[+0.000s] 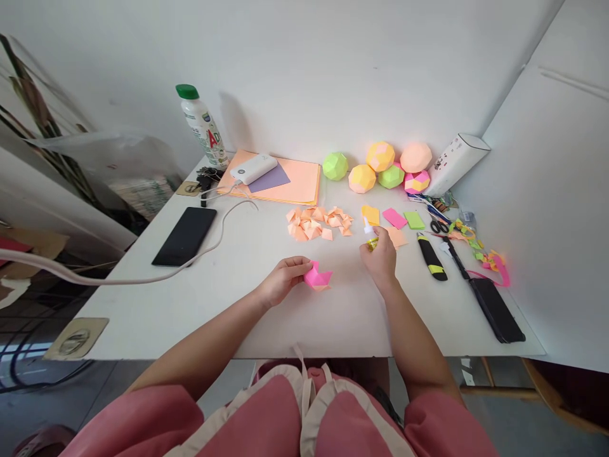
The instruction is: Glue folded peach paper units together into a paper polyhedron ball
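Two hands: the left hand (284, 279) is at the centre of the frame, the right hand (380, 257) a little to the right of centre; they stand apart.
Left grip: thumb and fingers pinch the left side of the pink paper piece (316, 277).
Pink paper piece: it is at the centre, slightly below the middle; one sharp corner points to the right, and a peach part shows at its bottom. It is compact, so I cannot tell a clear long axis.
Right grip: fingers close around the small bottle (372, 242).
Small bottle: its white nozzle points to the top of the frame, leaning slightly left; the long axis runs nearly up and down.
Open room: white surface of the table (349, 317) lies between the hands, and from the pink paper piece down to the front edge in the lower part of the frame.
Upper limit: peach folded pieces (311, 223) lie above the pink paper piece, well apart from it.
Right limit: the cutter (431, 257) lies to the right of the right hand, near it.
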Motion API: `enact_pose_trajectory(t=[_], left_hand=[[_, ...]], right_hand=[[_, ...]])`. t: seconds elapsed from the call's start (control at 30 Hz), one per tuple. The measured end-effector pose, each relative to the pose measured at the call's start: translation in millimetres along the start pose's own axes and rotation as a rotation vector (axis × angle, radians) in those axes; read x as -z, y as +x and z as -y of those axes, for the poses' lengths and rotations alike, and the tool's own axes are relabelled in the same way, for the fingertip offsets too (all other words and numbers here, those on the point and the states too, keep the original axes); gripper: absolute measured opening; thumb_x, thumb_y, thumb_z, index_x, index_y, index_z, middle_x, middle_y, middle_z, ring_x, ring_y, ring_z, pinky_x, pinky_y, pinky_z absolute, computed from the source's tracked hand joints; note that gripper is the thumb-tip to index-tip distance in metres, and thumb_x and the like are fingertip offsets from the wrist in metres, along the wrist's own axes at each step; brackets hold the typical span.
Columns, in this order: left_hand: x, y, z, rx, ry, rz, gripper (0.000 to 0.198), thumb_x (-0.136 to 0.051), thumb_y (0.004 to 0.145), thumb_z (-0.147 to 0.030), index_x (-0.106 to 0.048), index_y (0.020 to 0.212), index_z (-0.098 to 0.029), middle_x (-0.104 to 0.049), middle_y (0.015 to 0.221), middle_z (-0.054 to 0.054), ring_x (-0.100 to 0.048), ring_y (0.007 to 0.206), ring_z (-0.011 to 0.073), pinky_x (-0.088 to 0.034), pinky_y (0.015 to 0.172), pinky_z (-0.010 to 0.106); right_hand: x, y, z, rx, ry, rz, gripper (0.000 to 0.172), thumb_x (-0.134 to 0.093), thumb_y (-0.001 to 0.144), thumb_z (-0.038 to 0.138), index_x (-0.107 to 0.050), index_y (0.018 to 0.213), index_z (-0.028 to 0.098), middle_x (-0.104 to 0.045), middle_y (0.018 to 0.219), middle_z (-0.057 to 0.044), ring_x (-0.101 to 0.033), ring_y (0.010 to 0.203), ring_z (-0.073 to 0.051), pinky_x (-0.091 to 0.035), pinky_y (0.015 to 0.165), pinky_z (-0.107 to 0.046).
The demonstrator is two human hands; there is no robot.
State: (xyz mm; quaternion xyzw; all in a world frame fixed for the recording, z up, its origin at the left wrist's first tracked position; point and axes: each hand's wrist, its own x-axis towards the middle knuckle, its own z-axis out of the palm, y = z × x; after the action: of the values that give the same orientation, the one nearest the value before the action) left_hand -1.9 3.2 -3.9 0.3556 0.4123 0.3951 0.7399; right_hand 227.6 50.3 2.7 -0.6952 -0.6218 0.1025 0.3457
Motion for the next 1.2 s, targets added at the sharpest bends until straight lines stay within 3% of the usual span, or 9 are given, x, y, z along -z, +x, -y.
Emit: enact_pose_trajectory(t=[0.13,0.27,0.5,0.7,0.93,1.2], left_hand=[[0.6,0,1,0.006,0.000,0.013,0.025,-0.073,0.065,-0.038,-0.063,0.064,-0.015,-0.057,0.067,0.001,-0.052,0.065,0.0133,-0.040,0.069,0.028],[2.4,0,1,-0.007,0.001,0.002,0.024,-0.072,0.067,-0.037,-0.064,0.065,-0.015,-0.058,0.067,0.001,-0.053,0.066,0.0138,-0.040,0.069,0.029],[6.6,-1,-4,-0.112,-0.044,0.012,0.023,-0.073,0.068,-0.037,-0.065,0.067,-0.015,-0.060,0.070,0.002,-0.054,0.067,0.0141,-0.042,0.071,0.030],[6.9,-4,-6,-0.167,-0.045,0.053,0.023,-0.071,0.071,-0.037,-0.066,0.069,-0.015,-0.060,0.073,0.003,-0.054,0.070,0.0150,-0.042,0.070,0.029],[5.2,-7,-9,-0.186,-0.017,0.072,0.021,-0.068,0.074,-0.035,-0.064,0.065,-0.016,-0.058,0.070,0.003,-0.052,0.068,0.0153,-0.039,0.066,0.029],[3.1,-9,-11,-0.170,-0.021,0.124,0.025,-0.067,0.075,-0.034,-0.060,0.060,-0.016,-0.055,0.063,0.001,-0.048,0.061,0.0131,-0.035,0.061,0.028]], right_hand=[[2,-1,2,-0.039,0.404,0.093,0.039,-0.054,0.069,0.018,-0.051,0.107,0.022,-0.062,0.112,-0.010,-0.061,0.096,-0.024,-0.050,0.075,-0.038],[11,-2,10,-0.103,0.878,0.444,0.035,-0.060,0.069,0.023,-0.051,0.102,0.025,-0.064,0.103,-0.004,-0.063,0.075,-0.017,-0.047,0.054,-0.027],[12,-8,19,-0.054,1.287,0.864,0.033,-0.054,0.069,0.019,-0.051,0.102,0.022,-0.068,0.099,-0.006,-0.062,0.065,-0.017,-0.046,0.049,-0.029],[8,-11,15,-0.009,1.294,1.058,0.034,-0.057,0.068,0.021,-0.051,0.102,0.021,-0.069,0.102,-0.009,-0.061,0.064,-0.017,-0.046,0.051,-0.030],[17,-10,11,0.030,1.122,1.111,0.044,-0.069,0.068,0.020,-0.053,0.108,0.023,-0.064,0.106,-0.007,-0.062,0.079,-0.016,-0.048,0.065,-0.029],[19,-11,11,0.160,0.932,1.146,0.041,-0.073,0.071,0.025,-0.055,0.108,0.021,-0.060,0.104,-0.006,-0.058,0.089,-0.014,-0.046,0.073,-0.027]])
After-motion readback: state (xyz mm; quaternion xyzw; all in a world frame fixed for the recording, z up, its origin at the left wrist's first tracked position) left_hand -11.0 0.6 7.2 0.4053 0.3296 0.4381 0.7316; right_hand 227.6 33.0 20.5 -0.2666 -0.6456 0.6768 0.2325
